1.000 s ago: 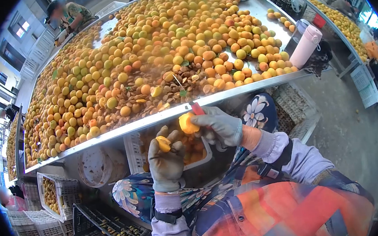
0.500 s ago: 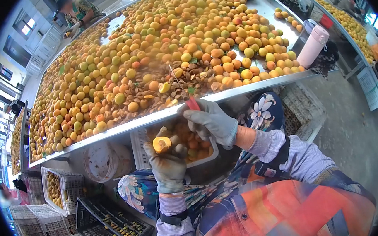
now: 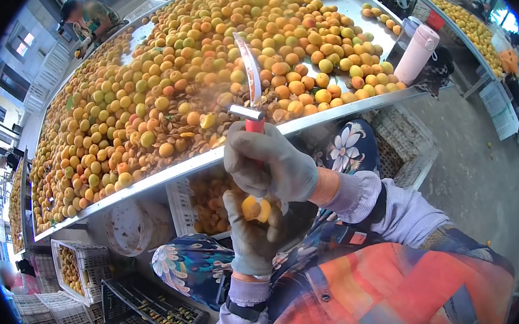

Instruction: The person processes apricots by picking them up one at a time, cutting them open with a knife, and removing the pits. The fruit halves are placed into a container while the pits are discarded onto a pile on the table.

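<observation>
My left hand (image 3: 253, 234), in a grey-white glove, is closed around a cut apricot (image 3: 265, 210) whose yellow inside faces up. Just above it, my gloved right hand (image 3: 275, 163) grips a knife with a red handle (image 3: 255, 126). The knife's slim, slightly curved blade (image 3: 250, 69) points up, away from me, over the table edge. A shiny metal crosspiece (image 3: 246, 112) shows where blade and handle meet. Beyond the blade lie brown apricot pits (image 3: 191, 137) and whole apricots (image 3: 135, 99). Under my hands, a white crate (image 3: 181, 207) holds orange fruit pieces.
The metal table's rim (image 3: 131, 190) runs across in front of me. A pink bottle (image 3: 416, 54) stands at its right corner. A white bucket (image 3: 129, 227), a black crate (image 3: 152, 310) and a pale crate (image 3: 410, 141) sit below. A person (image 3: 92, 19) works at the far left.
My right hand has turned and moved slightly left, bringing the blade's flat side and metal crosspiece into view. My left hand has shifted right and lower with the apricot. The view has tilted slightly.
</observation>
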{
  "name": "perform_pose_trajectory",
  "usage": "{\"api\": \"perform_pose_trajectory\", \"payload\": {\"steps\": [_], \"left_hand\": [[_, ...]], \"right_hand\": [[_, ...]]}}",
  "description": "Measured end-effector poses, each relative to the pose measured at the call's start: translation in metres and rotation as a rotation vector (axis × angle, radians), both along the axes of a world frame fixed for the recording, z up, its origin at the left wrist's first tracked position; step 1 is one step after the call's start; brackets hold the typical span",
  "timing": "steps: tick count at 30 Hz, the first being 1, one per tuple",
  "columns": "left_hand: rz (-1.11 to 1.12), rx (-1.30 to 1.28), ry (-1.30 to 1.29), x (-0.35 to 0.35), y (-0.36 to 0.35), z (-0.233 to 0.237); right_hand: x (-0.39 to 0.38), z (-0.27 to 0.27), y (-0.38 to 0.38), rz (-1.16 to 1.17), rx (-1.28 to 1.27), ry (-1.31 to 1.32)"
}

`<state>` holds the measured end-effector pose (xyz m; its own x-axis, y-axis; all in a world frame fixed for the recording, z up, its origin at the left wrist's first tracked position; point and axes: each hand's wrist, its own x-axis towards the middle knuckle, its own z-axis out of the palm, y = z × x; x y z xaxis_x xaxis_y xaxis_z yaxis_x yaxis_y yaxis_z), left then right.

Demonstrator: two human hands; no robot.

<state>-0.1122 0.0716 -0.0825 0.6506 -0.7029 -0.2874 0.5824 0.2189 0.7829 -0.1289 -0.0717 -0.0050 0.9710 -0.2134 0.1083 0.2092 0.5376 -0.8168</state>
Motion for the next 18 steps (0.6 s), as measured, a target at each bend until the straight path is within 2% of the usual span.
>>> {"api": "perform_pose_trajectory", "payload": {"steps": [2, 3, 5, 10, 12, 14, 18], "left_hand": [[0.154, 0.409, -1.203, -0.011, -0.006, 0.018], [0.151, 0.407, -1.199, -0.010, -0.004, 0.013], [-0.110, -0.323, 0.288, -0.004, -0.001, 0.007], [0.067, -0.120, 0.315, -0.016, -0.018, 0.036], [0.108, -0.093, 0.303, -0.013, -0.018, 0.032], [-0.206, -0.149, 0.323, -0.001, -0.009, 0.014], [-0.279, -0.154, 0.389, 0.002, -0.009, -0.009]], "right_hand": [[-0.003, -0.002, -0.006, 0.080, 0.013, 0.006], [-0.005, -0.003, -0.008, 0.161, 0.030, 0.007], [-0.006, -0.002, -0.009, 0.169, 0.034, 0.028], [-0.010, 0.001, -0.011, 0.183, 0.022, 0.015], [-0.011, 0.006, -0.010, 0.144, -0.134, 0.009], [-0.012, 0.006, -0.009, 0.176, -0.153, 0.033], [-0.010, -0.001, -0.012, 0.305, -0.130, 0.135]]}}
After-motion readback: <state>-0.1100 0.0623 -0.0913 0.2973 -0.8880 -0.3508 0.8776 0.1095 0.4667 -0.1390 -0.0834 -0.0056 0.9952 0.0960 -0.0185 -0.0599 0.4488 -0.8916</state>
